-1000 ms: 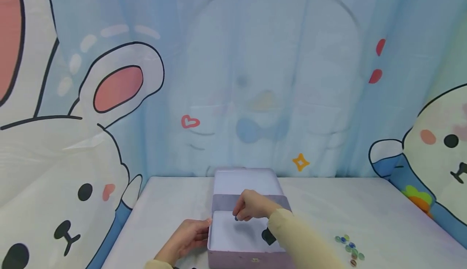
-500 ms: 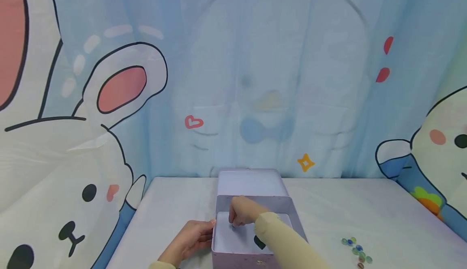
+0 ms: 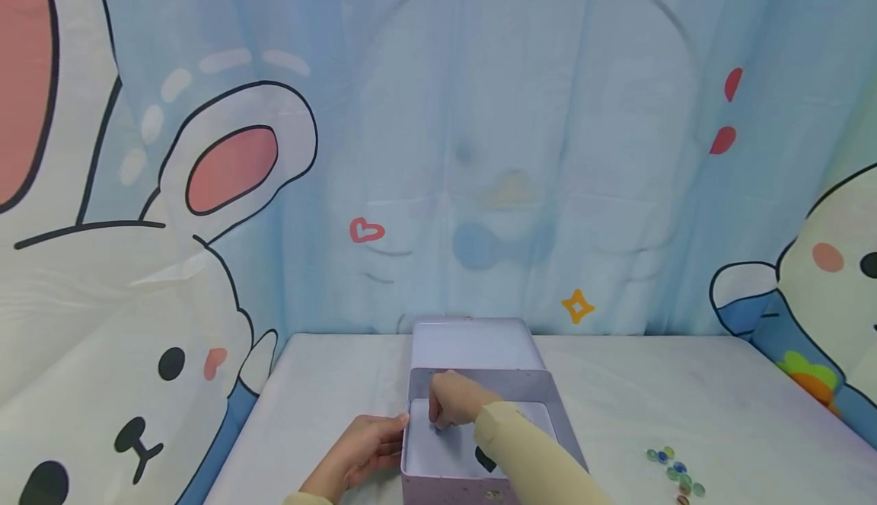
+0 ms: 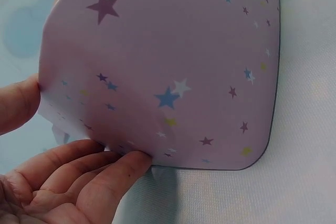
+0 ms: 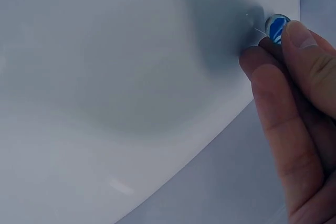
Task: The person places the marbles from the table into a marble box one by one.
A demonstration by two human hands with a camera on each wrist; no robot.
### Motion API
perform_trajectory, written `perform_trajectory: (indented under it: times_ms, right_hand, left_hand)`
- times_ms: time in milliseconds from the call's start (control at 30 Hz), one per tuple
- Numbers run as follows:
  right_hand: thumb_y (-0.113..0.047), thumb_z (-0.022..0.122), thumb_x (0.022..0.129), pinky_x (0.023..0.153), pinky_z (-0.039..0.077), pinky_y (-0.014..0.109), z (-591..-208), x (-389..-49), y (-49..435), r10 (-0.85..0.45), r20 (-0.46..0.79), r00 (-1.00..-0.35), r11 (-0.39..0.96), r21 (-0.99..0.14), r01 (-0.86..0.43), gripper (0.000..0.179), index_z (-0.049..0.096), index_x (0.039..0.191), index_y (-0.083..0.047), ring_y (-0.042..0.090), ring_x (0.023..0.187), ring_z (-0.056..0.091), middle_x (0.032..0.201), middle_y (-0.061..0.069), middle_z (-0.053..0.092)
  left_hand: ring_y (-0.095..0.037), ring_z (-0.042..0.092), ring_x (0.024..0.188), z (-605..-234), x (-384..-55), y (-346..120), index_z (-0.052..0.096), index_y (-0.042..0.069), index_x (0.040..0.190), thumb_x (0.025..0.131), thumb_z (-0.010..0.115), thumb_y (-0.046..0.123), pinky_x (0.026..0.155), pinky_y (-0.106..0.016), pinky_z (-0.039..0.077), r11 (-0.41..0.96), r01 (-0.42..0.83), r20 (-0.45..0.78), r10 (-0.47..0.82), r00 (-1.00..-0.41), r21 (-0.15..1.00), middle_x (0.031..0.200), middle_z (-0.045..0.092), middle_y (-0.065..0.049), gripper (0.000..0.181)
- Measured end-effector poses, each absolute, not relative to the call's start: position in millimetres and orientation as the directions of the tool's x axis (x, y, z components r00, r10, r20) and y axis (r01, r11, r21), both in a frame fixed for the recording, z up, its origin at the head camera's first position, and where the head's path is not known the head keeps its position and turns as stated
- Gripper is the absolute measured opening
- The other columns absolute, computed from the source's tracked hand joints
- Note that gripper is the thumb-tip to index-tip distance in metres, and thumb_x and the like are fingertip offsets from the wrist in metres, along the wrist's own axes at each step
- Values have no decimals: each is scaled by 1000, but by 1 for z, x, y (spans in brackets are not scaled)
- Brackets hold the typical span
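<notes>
Item held: 1 blue-and-clear marble, located within the open box, toward 10 o'clock of its interior from the head view. I cannot settle whether it touches the box floor.

My right hand is pinching the marble between thumb and fingertips, leaving part of the ball exposed. My left hand, at 9 o'clock of the box, holds the wall: thumb at the rim, fingers against the outside. The lid stands back at 12 o'clock. Loose marbles lie on the worktop, near 4 o'clock of the box.

Handling assessment: I judge the marble light, rigid and slippery, probably glass, more liable to chip than dent. Recommended hold: 2 opposed finger pads across its widest girth; an off-centre squeeze could shoot it out. The box I judge stiff and thin-walled, best steadied by 1 side wall.
</notes>
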State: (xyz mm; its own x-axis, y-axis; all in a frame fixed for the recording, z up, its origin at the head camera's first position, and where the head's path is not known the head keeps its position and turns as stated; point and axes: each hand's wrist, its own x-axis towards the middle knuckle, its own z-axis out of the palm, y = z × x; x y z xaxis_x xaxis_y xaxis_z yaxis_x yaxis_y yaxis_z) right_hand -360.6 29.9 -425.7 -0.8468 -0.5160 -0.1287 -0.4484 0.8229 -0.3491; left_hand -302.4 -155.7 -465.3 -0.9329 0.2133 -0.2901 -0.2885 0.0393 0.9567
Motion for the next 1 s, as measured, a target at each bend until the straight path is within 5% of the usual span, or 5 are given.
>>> perform_trajectory:
  times_ms: [367, 700, 1000]
  right_hand:
    - [7, 79, 82, 70, 61, 27, -419, -361, 42, -509, -114, -853, 808, -405, -428, 14, 79, 84, -7, 9, 69, 63, 81, 2, 74]
    - [3, 78, 86, 75, 64, 37, -412, -362, 81, -537, -55, -842, 595, -732, -332, 12, 79, 97, 3, 18, 80, 73, 89, 9, 78]
    - [-14, 75, 94, 84, 63, 36, -395, -363, 156, -536, 28, -844, 406, -868, -287, 31, 73, 117, 7, 20, 99, 75, 110, 18, 77]
  left_hand:
    - [-41, 66, 120, -462, -304, -150, 51, -24, 132, 104, 60, 26, 97, -48, 57, 51, -276, -281, 223, -934, 960, 129, 63, -35, 58]
    - [-38, 67, 118, -463, -305, -149, 50, -23, 134, 104, 60, 26, 97, -46, 58, 61, -316, -322, 200, -925, 947, 129, 64, -34, 59]
    - [-45, 62, 124, -469, -301, -155, 44, -28, 133, 104, 59, 24, 102, -50, 54, 41, -279, -281, 234, -931, 959, 131, 60, -39, 62]
